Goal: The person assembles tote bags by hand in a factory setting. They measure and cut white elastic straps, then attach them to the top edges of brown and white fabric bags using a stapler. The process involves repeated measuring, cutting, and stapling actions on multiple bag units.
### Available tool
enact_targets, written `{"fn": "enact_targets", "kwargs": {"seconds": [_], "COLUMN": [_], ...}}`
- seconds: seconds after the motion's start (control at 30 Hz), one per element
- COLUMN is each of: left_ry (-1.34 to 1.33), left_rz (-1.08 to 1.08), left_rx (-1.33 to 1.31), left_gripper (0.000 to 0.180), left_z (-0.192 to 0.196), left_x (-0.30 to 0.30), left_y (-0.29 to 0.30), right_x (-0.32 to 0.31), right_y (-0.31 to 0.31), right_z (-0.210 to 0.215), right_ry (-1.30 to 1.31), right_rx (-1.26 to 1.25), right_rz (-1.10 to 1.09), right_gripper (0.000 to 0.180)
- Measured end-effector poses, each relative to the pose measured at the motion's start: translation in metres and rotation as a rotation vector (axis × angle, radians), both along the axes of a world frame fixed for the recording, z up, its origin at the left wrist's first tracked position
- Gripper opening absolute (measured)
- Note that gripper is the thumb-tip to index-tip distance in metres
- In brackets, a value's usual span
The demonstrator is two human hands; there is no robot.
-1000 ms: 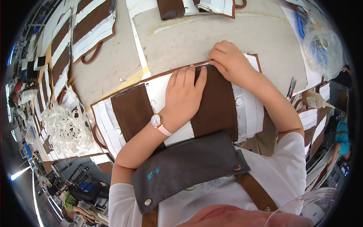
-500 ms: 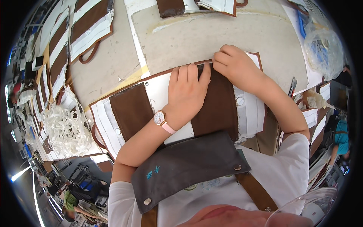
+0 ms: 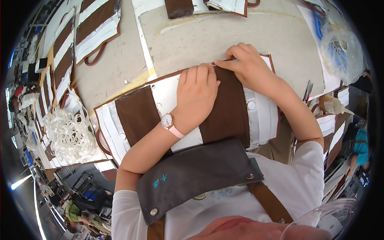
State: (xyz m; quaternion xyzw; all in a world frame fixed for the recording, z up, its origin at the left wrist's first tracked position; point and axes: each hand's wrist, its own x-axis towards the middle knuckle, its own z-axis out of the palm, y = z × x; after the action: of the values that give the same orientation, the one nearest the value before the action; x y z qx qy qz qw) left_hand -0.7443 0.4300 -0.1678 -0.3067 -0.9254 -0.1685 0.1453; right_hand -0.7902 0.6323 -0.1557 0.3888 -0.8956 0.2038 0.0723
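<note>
The left hand (image 3: 197,94) lies flat, fingers spread, on a smooth brown strip (image 3: 228,108) of a white cloth panel (image 3: 262,116) on the rough grey table (image 3: 240,36). The right hand (image 3: 246,66), curled, pinches the strip's top edge.

Fabric panel (image 3: 256,116): white ground, two broad dark-brown bands, thin reddish-brown edging. Left hand (image 3: 196,96) lies on the panel; the wristwatch (image 3: 167,121) below it has a pale dial, gold-toned case and pink strap. Apron bib (image 3: 196,172), just below the panel: dark grey, small turquoise mark, silver studs, tan-brown straps. Shirt (image 3: 280,200) beneath the bib: white. Worktop (image 3: 256,36) above the panel: dull beige-grey with a yellow tape strip. Stacked panels (image 3: 92,24), upper left of the panel: same brown-and-white stripes. Tangle of cord (image 3: 66,134), left of the panel: white.
</note>
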Motion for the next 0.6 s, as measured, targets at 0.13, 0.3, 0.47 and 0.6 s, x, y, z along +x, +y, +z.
{"fn": "enact_targets", "kwargs": {"seconds": [0.13,0.3,0.47,0.6], "left_ry": [-0.015,-0.070,-0.134,-0.148], "left_rz": [-0.096,-0.077,-0.060,-0.064], "left_rx": [0.109,0.078,0.063,0.078], "left_gripper": [0.043,0.045,0.044,0.044], "left_z": [-0.002,0.001,0.002,0.002], "left_x": [-0.003,-0.006,-0.007,-0.008], "left_y": [0.004,0.008,0.010,0.009], "right_x": [-0.008,-0.012,-0.016,-0.012], "right_y": [0.007,0.011,0.005,0.003], "right_z": [-0.001,0.005,-0.003,-0.011], "right_ry": [-0.214,-0.319,-0.306,-0.195], "right_rx": [-0.174,-0.153,-0.160,-0.242], "right_rz": [-0.149,-0.141,-0.171,-0.157], "right_gripper": [0.018,0.011,0.004,0.005]}}
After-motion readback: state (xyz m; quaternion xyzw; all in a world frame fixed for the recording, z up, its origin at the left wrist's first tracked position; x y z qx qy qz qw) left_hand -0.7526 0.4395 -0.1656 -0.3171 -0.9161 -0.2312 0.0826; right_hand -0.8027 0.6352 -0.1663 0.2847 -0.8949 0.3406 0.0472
